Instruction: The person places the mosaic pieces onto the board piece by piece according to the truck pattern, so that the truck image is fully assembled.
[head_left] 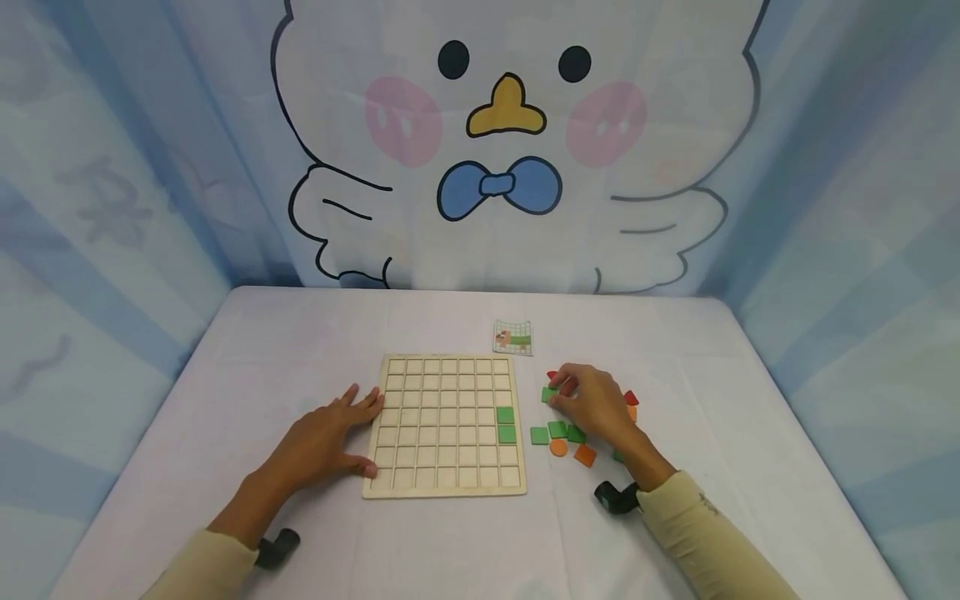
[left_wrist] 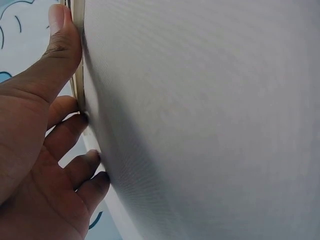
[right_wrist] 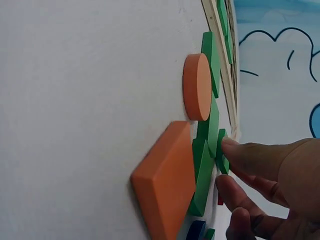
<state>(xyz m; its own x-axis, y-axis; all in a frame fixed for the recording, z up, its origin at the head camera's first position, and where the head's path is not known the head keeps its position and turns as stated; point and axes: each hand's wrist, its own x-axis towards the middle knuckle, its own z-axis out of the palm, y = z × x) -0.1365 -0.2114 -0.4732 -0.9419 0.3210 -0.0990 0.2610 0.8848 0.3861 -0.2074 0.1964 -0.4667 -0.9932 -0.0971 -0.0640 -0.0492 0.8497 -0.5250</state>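
Observation:
A square wooden grid board (head_left: 447,497) lies on the table, with green square tiles (head_left: 506,415) in two cells of its right column. My left hand (head_left: 318,442) rests at the board's left edge, fingers spread and thumb near the lower corner. In the left wrist view, thumb and fingertips touch the board's side (left_wrist: 79,60). To the right of the board, my right hand (head_left: 592,404) pinches a green square tile (head_left: 548,394) between thumb and index finger. The right wrist view shows the thumb against this green tile (right_wrist: 222,150), low at the table.
Around the right hand lie loose green tiles (head_left: 539,436), an orange round tile (head_left: 558,447), an orange square tile (head_left: 586,455) and red pieces (head_left: 632,398). A blue piece (right_wrist: 196,230) shows in the right wrist view. Behind the board lies a small picture card (head_left: 513,337).

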